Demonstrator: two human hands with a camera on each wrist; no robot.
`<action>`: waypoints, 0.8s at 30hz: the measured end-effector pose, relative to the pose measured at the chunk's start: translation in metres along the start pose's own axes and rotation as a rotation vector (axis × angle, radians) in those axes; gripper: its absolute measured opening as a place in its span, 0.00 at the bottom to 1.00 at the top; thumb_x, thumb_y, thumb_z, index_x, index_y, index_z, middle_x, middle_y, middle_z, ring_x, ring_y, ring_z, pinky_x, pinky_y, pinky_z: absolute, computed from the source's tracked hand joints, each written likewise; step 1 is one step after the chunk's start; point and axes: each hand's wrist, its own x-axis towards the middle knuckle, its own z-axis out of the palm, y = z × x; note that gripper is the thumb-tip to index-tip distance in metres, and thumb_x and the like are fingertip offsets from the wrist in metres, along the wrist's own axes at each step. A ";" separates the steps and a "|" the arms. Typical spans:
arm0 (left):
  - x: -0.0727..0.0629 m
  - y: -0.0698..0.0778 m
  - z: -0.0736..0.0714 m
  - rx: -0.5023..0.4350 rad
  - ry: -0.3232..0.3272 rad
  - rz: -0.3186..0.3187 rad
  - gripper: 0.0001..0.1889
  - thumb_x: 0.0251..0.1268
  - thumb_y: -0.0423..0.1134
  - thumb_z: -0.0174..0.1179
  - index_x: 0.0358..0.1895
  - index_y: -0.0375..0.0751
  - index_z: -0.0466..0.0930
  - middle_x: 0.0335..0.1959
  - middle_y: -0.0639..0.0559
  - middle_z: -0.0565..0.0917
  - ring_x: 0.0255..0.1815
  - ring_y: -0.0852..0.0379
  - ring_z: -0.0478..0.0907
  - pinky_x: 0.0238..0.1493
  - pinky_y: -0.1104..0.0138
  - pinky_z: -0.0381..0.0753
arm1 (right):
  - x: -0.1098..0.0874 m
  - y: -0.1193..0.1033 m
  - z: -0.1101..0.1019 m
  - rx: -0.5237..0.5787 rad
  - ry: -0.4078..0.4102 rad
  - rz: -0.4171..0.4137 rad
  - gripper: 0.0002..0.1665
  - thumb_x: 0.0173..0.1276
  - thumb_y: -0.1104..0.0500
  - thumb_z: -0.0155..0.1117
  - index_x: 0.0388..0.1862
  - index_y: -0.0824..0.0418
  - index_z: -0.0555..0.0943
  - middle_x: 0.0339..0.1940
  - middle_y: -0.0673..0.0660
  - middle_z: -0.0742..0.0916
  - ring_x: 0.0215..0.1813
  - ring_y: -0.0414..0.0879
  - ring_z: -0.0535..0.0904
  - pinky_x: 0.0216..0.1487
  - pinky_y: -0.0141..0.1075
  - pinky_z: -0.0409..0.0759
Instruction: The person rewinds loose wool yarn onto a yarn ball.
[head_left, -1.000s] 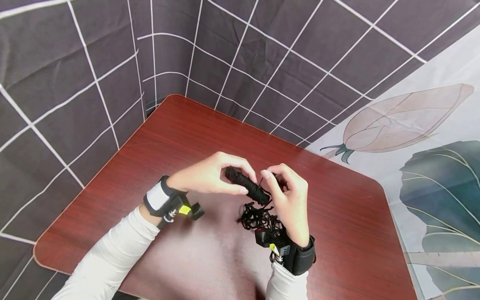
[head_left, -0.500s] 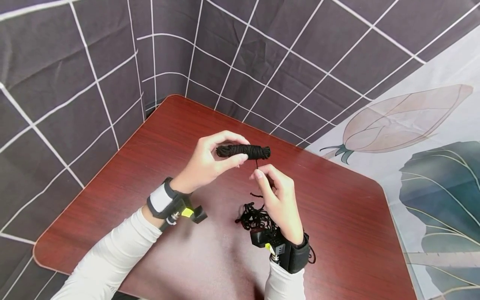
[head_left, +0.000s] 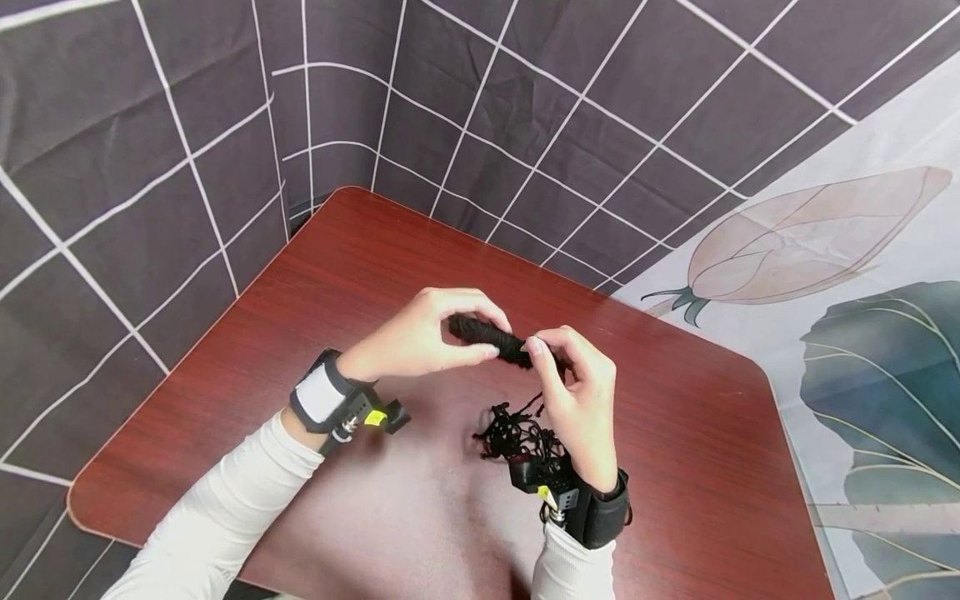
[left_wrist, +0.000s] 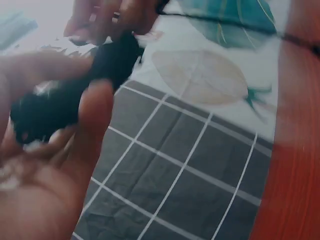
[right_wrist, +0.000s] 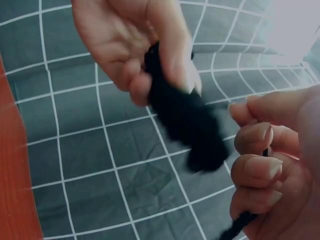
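Note:
My left hand [head_left: 423, 333] grips a black bundle of wound cord [head_left: 480, 332], thumb on the near side and fingers over the far side. In the right wrist view the bundle [right_wrist: 185, 120] is a thick, blurred roll slanting down from the left hand. Beside its free end, my right hand [head_left: 581, 400] pinches a strand of the cord between thumb and forefinger. That strand runs through its curled fingers [right_wrist: 257, 167] and comes out below as a cord tail [right_wrist: 237, 227]. A loose tangle of the same black cord [head_left: 513, 433] lies on the table under the right wrist.
The reddish-brown wooden table [head_left: 360, 258] has rounded corners. Dark grey cloth with white grid lines [head_left: 465, 108] hangs behind and to the left, and a pale leaf-printed cloth [head_left: 757, 333] hangs at the right. Each wrist wears a strapped camera [head_left: 330, 400].
The bundle was tilted down, then was raised level and away from the right hand, and now is tilted down again close to it. The right hand shifted slightly left, then back right.

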 end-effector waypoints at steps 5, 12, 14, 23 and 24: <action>-0.003 -0.008 -0.003 -0.242 -0.132 -0.021 0.11 0.57 0.32 0.67 0.44 0.42 0.81 0.40 0.53 0.82 0.35 0.54 0.79 0.31 0.61 0.84 | 0.005 -0.016 0.000 0.103 -0.009 0.015 0.07 0.64 0.76 0.59 0.31 0.68 0.81 0.24 0.55 0.80 0.22 0.40 0.70 0.21 0.30 0.66; -0.001 -0.007 -0.002 -0.476 0.029 0.013 0.12 0.59 0.26 0.62 0.47 0.32 0.79 0.39 0.40 0.80 0.24 0.43 0.77 0.26 0.54 0.81 | 0.003 -0.011 0.006 0.196 -0.155 0.083 0.09 0.68 0.76 0.52 0.33 0.68 0.78 0.17 0.57 0.77 0.16 0.44 0.72 0.15 0.30 0.68; -0.001 -0.007 -0.001 -0.464 0.125 0.020 0.13 0.59 0.25 0.62 0.47 0.31 0.78 0.40 0.39 0.80 0.26 0.43 0.78 0.29 0.54 0.82 | 0.001 -0.004 0.008 0.200 -0.213 0.115 0.11 0.70 0.75 0.51 0.33 0.65 0.79 0.16 0.56 0.76 0.14 0.45 0.72 0.13 0.30 0.69; 0.004 0.008 -0.004 -0.057 0.416 0.062 0.13 0.55 0.22 0.65 0.44 0.31 0.80 0.38 0.45 0.82 0.33 0.53 0.80 0.35 0.65 0.80 | -0.003 0.003 0.006 0.130 -0.246 0.110 0.09 0.71 0.65 0.57 0.31 0.56 0.80 0.17 0.48 0.79 0.13 0.41 0.68 0.13 0.30 0.65; 0.005 0.011 -0.004 0.001 0.429 0.070 0.13 0.54 0.22 0.65 0.43 0.31 0.80 0.38 0.45 0.82 0.33 0.53 0.79 0.35 0.67 0.79 | -0.004 0.002 0.005 0.114 -0.234 0.098 0.09 0.71 0.65 0.58 0.30 0.55 0.80 0.17 0.48 0.79 0.14 0.40 0.68 0.13 0.30 0.63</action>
